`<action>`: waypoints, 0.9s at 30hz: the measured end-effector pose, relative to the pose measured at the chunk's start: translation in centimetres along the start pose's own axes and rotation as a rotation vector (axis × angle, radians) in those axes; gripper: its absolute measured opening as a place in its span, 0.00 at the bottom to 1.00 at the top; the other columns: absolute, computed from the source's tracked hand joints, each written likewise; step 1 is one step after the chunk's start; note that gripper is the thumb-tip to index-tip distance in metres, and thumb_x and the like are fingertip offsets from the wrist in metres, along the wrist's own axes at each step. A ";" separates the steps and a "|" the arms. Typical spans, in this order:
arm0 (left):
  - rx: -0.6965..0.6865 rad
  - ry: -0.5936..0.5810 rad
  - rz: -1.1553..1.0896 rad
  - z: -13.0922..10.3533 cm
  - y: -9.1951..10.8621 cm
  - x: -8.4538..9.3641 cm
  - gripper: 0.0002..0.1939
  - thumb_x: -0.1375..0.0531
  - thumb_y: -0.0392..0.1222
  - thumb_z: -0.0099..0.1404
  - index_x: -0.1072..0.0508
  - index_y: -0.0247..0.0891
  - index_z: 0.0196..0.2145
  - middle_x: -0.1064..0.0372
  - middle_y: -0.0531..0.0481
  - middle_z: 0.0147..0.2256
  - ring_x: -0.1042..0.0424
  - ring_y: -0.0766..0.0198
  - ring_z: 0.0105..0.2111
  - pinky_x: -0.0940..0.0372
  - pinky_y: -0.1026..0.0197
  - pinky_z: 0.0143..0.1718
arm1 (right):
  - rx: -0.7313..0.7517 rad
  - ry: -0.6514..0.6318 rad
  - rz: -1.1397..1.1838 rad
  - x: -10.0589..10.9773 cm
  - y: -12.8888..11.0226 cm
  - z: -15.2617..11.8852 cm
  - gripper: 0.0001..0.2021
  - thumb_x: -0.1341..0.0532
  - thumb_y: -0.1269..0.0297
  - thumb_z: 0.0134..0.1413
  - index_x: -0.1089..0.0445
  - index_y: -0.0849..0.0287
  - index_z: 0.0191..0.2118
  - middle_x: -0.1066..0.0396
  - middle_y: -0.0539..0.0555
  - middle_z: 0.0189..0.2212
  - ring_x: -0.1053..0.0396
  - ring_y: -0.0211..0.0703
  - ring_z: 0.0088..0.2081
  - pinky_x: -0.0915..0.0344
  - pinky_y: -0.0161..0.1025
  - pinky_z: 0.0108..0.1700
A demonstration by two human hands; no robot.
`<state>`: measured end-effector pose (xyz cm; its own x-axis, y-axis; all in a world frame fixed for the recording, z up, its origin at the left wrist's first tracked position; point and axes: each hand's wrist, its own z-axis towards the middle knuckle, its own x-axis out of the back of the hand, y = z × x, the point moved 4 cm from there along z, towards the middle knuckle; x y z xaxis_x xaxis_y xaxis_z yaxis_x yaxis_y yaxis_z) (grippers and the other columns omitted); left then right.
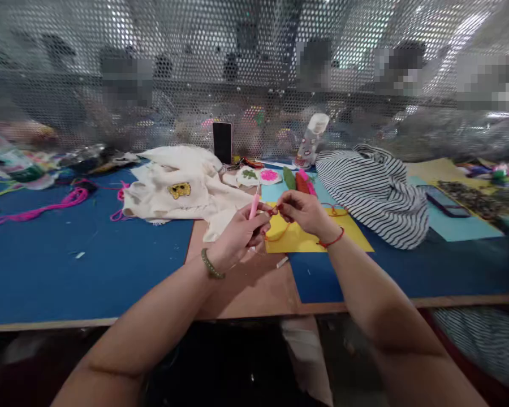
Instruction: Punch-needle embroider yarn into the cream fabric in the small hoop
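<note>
My left hand [248,226] is closed around a pink-handled tool [254,206] with a thin metal shaft pointing up, like a crochet hook. Its thumb and forefinger also meet near the right hand's fingertips. My right hand [303,212] pinches orange yarn [285,232], which hangs in a loop below the fingers. What small piece lies between the fingertips is too small to make out. Under both hands is a yellow sheet [343,234]. Just beyond them lie a green piece [288,178], a red piece [302,183] and a white patch with a pink flower [270,176].
A cream garment [182,175] with a yellow patch lies left, near pink yarn [63,206]. A striped cloth [373,198] and a phone [445,200] lie right. At the back, a phone [223,141] and a bottle [311,141] stand before a perforated metal screen [263,62].
</note>
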<state>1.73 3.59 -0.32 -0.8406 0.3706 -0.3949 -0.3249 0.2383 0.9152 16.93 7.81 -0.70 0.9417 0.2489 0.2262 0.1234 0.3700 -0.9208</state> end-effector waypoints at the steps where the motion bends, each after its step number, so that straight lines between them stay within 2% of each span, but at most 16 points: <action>1: -0.003 0.018 -0.009 0.1 0.1 0.1 0.03 0.42 0.35 0.65 0.34 0.35 0.36 0.45 0.61 0.18 0.58 0.79 0.13 0.61 0.72 0.14 | 0.002 -0.010 0.014 -0.2 0.1 0.1 0.24 0.35 0.39 0.47 0.34 0.59 0.30 0.37 0.44 0.17 0.41 0.30 0.18 0.44 0.32 0.21; 4: -0.016 0.059 -0.031 0.4 0.2 0.4 0.02 0.42 0.35 0.65 0.34 0.35 0.36 0.44 0.60 0.18 0.57 0.79 0.13 0.61 0.72 0.14 | 0.005 -0.007 0.059 -0.7 0.2 0.4 0.23 0.35 0.40 0.48 0.34 0.58 0.30 0.34 0.46 0.19 0.37 0.32 0.20 0.39 0.34 0.24; 8: -0.042 0.085 -0.048 0.6 0.1 0.7 0.03 0.41 0.35 0.64 0.34 0.35 0.37 0.43 0.59 0.19 0.54 0.79 0.14 0.61 0.72 0.15 | 0.000 0.067 0.131 -1.3 0.4 0.5 0.23 0.33 0.41 0.46 0.33 0.57 0.32 0.28 0.50 0.29 0.30 0.37 0.31 0.30 0.38 0.37; 12: -0.067 0.085 -0.061 0.6 0.0 0.7 0.05 0.40 0.36 0.64 0.33 0.35 0.37 0.42 0.59 0.19 0.53 0.79 0.13 0.59 0.72 0.15 | -0.071 0.062 0.277 -2.2 0.7 0.2 0.22 0.33 0.42 0.46 0.35 0.56 0.33 0.29 0.48 0.30 0.27 0.38 0.34 0.28 0.41 0.42; 15: -0.076 0.094 -0.051 0.7 0.0 0.8 0.05 0.40 0.37 0.64 0.33 0.35 0.37 0.42 0.60 0.18 0.53 0.79 0.12 0.59 0.71 0.15 | -0.114 0.034 0.349 -2.8 0.6 0.0 0.24 0.33 0.41 0.46 0.38 0.56 0.34 0.28 0.48 0.30 0.26 0.37 0.30 0.26 0.41 0.40; 18: -0.082 0.102 -0.049 0.8 0.0 0.8 0.05 0.41 0.37 0.64 0.33 0.34 0.37 0.42 0.60 0.17 0.53 0.79 0.12 0.59 0.71 0.15 | -0.132 0.043 0.314 -2.9 0.5 -0.1 0.24 0.34 0.41 0.47 0.39 0.56 0.34 0.30 0.46 0.26 0.30 0.34 0.24 0.29 0.37 0.30; 22: -0.098 0.108 -0.045 1.1 0.0 1.0 0.05 0.40 0.36 0.63 0.33 0.34 0.37 0.41 0.60 0.18 0.52 0.79 0.13 0.60 0.71 0.14 | -0.129 0.062 0.272 -2.8 0.4 -0.2 0.24 0.36 0.40 0.49 0.42 0.56 0.33 0.33 0.44 0.23 0.45 0.27 0.16 0.43 0.30 0.18; 24: -0.107 0.108 -0.040 1.2 0.0 1.1 0.06 0.39 0.36 0.62 0.33 0.34 0.37 0.40 0.59 0.18 0.51 0.79 0.12 0.60 0.71 0.14 | -0.133 0.081 0.237 -2.7 0.3 -0.1 0.25 0.36 0.39 0.48 0.42 0.56 0.33 0.34 0.44 0.22 0.48 0.26 0.16 0.51 0.29 0.17; 27: -0.102 0.098 -0.043 1.2 -0.1 1.2 0.08 0.38 0.38 0.61 0.32 0.34 0.37 0.40 0.59 0.18 0.52 0.79 0.12 0.61 0.71 0.14 | -0.093 0.144 0.142 -2.4 -0.2 -0.2 0.26 0.36 0.38 0.46 0.41 0.56 0.31 0.36 0.44 0.19 0.45 0.28 0.18 0.50 0.30 0.19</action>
<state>1.30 5.08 -1.01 -0.8616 0.2712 -0.4290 -0.4001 0.1574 0.9029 14.70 7.00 -1.14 0.9858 0.1601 0.0509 0.0086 0.2545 -0.9670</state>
